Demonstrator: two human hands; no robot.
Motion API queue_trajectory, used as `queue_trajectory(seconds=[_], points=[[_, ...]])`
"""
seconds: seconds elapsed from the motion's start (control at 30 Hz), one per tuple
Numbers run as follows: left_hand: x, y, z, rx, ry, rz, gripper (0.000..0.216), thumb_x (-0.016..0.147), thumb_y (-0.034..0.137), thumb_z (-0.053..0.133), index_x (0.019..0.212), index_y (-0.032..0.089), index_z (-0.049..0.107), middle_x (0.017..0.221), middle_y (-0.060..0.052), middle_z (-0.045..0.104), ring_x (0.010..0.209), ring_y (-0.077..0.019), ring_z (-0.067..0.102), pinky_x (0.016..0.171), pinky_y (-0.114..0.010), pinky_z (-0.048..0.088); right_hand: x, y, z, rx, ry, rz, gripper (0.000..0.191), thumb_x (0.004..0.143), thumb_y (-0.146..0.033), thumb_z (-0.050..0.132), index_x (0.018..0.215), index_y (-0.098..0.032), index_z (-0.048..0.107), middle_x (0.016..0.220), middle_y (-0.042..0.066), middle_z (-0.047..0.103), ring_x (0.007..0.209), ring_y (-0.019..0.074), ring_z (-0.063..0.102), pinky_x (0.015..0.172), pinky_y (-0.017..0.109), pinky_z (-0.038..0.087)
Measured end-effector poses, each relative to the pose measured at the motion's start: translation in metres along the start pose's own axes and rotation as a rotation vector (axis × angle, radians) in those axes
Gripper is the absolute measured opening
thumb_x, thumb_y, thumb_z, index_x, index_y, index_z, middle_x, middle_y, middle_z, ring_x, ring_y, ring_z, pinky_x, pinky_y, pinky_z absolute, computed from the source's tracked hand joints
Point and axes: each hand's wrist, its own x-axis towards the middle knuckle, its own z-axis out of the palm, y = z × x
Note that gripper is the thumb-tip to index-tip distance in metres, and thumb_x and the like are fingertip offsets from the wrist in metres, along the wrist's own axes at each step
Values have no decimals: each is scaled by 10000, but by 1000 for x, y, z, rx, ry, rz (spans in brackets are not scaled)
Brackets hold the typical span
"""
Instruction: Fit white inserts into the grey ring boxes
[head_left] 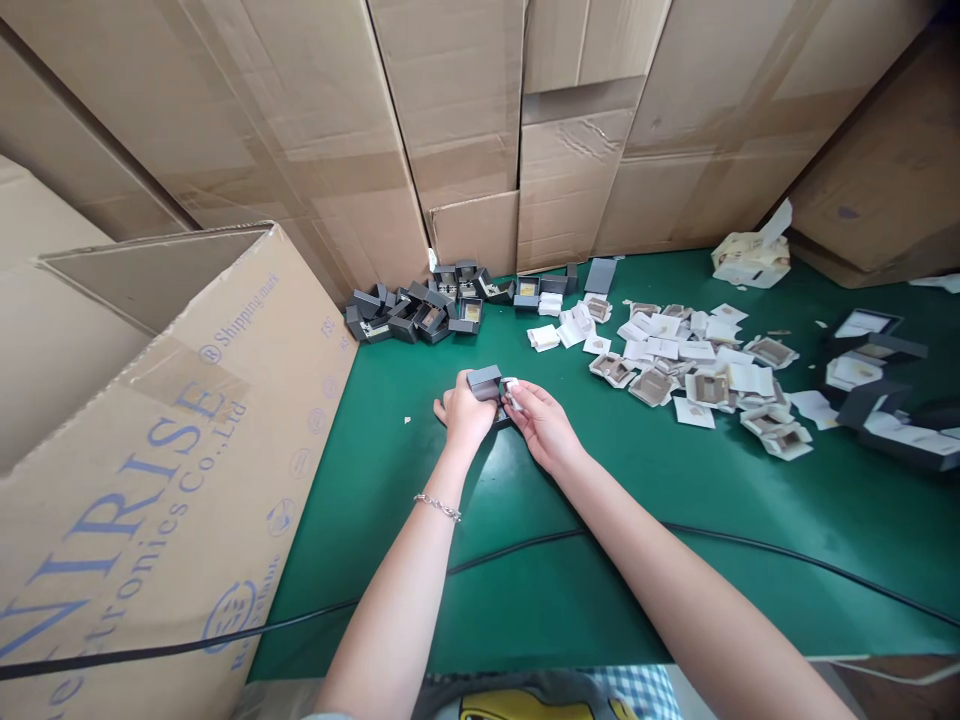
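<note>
My left hand grips a small dark grey hinged box above the green table, its lid raised. Close against the box's right side, my right hand pinches a small white piece, perhaps paper or card; its exact kind is too small to make out. My fingers partly hide the inside and lower half of the box. Beyond my hands lies a heap of similar dark boxes, several of them open. To the right spreads a pile of white paper and card inserts.
A large cardboard carton stands at the left, and stacked cartons wall off the back. A black cable crosses the table near me. A tissue pack sits back right; larger dark boxes lie far right.
</note>
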Motion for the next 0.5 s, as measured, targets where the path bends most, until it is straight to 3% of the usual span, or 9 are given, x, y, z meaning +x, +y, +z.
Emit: queue_trajectory(seconds=[0.13,0.27,0.4,0.5], points=[[-3,0,-3,-79,15,25,322,663,172,559,965,265,494,824,-13,663,980,-242,571,1025,-483,229,1,1,-1,-14,-22,-16,316,554,-326,809,781,-184,641,796,-4,643,722,99,620,750,220,529],[-6,-5,-7,-264,-24,47,310,665,166,573,958,255,523,837,-7,657,841,-204,599,814,-344,438,5,1,-7,-91,-69,-35,342,570,-324,800,828,-176,631,828,5,640,717,99,606,731,233,519],[-7,-10,-7,-560,-20,80,267,654,194,615,914,213,557,852,-16,638,776,-161,590,707,-271,462,3,-1,-10,-350,-116,-237,380,645,-375,744,934,-174,601,943,35,635,731,121,603,725,274,516],[-10,-8,-6,-843,-35,25,307,620,215,665,906,194,553,839,-21,620,766,-153,585,680,-264,468,-5,-3,-8,-613,-72,-490,360,698,-379,692,977,-183,577,1015,65,616,836,172,602,735,313,523]])
